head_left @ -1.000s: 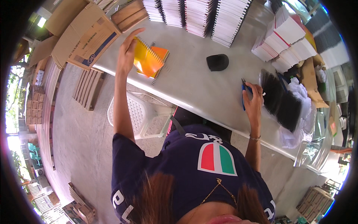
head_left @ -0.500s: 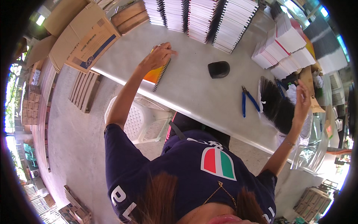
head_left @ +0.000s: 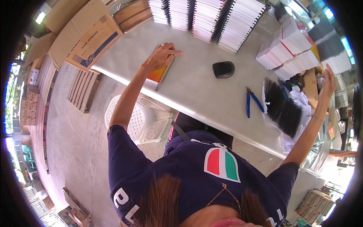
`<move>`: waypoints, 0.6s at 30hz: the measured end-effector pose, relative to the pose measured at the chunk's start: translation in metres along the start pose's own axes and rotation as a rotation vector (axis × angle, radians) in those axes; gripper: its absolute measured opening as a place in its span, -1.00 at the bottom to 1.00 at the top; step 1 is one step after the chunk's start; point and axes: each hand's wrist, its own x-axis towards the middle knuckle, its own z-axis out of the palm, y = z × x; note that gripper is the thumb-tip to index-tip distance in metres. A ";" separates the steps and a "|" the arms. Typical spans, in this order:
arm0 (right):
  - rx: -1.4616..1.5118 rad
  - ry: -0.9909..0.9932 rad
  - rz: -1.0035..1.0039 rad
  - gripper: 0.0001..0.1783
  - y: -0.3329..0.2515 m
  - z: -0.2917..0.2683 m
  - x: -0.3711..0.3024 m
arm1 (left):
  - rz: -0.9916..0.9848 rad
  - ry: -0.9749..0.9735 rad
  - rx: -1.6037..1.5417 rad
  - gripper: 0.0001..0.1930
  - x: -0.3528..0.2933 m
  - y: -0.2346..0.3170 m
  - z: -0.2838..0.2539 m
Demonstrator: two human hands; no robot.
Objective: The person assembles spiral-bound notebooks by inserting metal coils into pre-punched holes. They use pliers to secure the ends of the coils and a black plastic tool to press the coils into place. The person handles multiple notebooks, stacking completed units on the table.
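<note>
1. Left hand (head_left: pixel 160 57) is over the spiral notebook (head_left: pixel 163 72), hiding much of its cover. One finger points out to the right past the coil; the others look bent. Can't tell if they pinch the cover or only rest on it.
2. Notebook: yellow-orange cover, lying near the table's front edge, left part of the table (head_left: pixel 193 81).
3. Right hand (head_left: pixel 328 82) is far right, past the black coils (head_left: pixel 284 108), near the open cardboard box (head_left: pixel 311 85). Fingers stretched out, close together. Can't tell if they touch anything.
4. Blue-handled pliers (head_left: pixel 257 101) lie on the table left of the coils, handles apart. A second blue-handled tool (head_left: pixel 284 92) sits up against the coils.
5. Black rounded object (head_left: pixel 223 70) lies mid-table, between notebook and pliers, touching neither.
6. Tall stacks of bound books (head_left: pixel 206 20) line the far side; more book stacks (head_left: pixel 289 44) at right.
7. White plastic chair (head_left: pixel 137 117) is below the front edge, left of the body.
</note>
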 end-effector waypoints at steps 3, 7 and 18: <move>-0.016 0.049 0.107 -0.53 0.019 -0.015 0.016 | 0.015 -0.019 -0.001 -0.59 0.010 0.003 0.002; 0.078 0.111 0.207 -0.33 0.044 -0.003 0.045 | 0.086 0.023 0.048 -0.62 0.005 -0.002 0.005; 0.040 -0.170 0.307 -0.54 0.059 0.027 0.071 | 0.150 0.235 -0.046 -0.56 0.031 0.098 -0.041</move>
